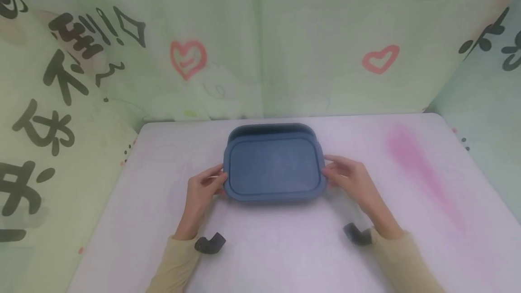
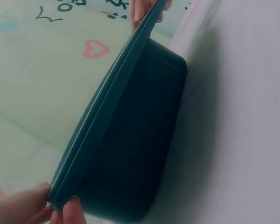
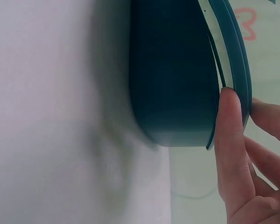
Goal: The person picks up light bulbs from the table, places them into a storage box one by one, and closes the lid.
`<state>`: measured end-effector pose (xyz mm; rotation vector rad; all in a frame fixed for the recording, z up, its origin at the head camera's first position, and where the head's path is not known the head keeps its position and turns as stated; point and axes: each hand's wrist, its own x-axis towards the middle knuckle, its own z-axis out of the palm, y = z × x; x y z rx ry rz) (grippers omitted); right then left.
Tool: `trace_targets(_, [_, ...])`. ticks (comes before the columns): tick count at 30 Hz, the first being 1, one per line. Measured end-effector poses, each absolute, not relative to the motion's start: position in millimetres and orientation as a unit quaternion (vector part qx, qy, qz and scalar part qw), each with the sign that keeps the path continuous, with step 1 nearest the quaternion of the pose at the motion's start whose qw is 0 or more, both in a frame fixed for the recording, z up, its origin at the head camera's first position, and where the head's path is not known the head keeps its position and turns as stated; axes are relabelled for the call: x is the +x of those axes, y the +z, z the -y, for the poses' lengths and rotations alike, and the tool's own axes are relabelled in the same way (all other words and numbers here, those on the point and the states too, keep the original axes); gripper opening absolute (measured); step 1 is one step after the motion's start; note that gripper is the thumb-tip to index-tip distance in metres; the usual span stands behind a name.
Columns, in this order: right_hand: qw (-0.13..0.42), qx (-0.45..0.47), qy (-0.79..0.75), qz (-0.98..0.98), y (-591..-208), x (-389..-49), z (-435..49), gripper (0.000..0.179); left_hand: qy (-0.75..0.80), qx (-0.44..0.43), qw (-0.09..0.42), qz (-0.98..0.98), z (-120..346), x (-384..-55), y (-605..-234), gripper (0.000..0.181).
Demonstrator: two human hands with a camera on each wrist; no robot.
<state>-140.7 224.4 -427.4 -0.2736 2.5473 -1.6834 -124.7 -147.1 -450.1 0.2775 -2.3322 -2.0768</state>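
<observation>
A blue rectangular lid [image 1: 274, 166] lies over a deep blue box [image 1: 272, 129] of matching colour. The lid sits toward me, so the box's back inner wall shows behind it. My left hand [image 1: 202, 190] pinches the lid's left edge between thumb and fingers; in the left wrist view the lid lies close along the box's rim [image 2: 135, 126]. On the opposite side, my right hand [image 1: 353, 179] pinches the lid's right edge. A narrow gap shows between lid and box wall [image 3: 172, 79] in the right wrist view, with a fingertip [image 3: 229, 98] under the lid.
The box stands on a pale table [image 1: 268, 248] toward its back edge. A light green curtain [image 1: 293, 35] with drawn hearts and dark characters hangs behind and at both sides. Black camera mounts [image 1: 210, 243] sit at my wrists.
</observation>
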Motion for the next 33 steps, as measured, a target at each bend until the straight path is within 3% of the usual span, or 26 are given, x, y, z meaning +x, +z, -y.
trace_targets(33, [0.032, -0.072, -0.537, -0.840, -430.5, -178.3, -217.6, 0.049, -0.655, 0.093, -0.005, 0.750, 146.2, -171.5, -445.0, 0.039])
